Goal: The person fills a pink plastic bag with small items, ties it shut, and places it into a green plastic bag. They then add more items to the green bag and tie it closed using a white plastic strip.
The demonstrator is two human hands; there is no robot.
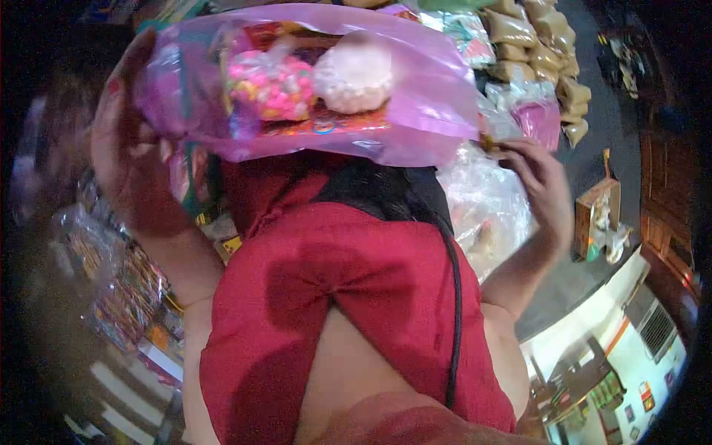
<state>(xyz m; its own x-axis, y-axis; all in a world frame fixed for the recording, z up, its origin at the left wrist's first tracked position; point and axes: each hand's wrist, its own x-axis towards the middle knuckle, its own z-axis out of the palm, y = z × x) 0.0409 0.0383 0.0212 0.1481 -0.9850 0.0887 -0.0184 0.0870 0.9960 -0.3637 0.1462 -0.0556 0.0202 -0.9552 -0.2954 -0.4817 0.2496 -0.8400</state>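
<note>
A translucent pink plastic bag (430,96) stretches across the top of the view, above the person's lap. Inside it show a packet of pink and yellow pieces (273,85), a white bumpy round item (354,74) and red-orange packaging (326,122). At the bag's left end is my left hand (130,126), blurred and dim, its fingers partly hidden by the bag. My right hand (535,174) is beside the bag's right end, thumb and fingers pinched together near its edge; what they grip there is too small to tell.
Several tan-filled packets (545,41) are stacked at the upper right. Clear plastic bags (486,211) lie beside the right forearm, and wrapped colourful packets (130,297) at the left. An open cardboard box (593,215) stands on the dark floor (552,285) at the right.
</note>
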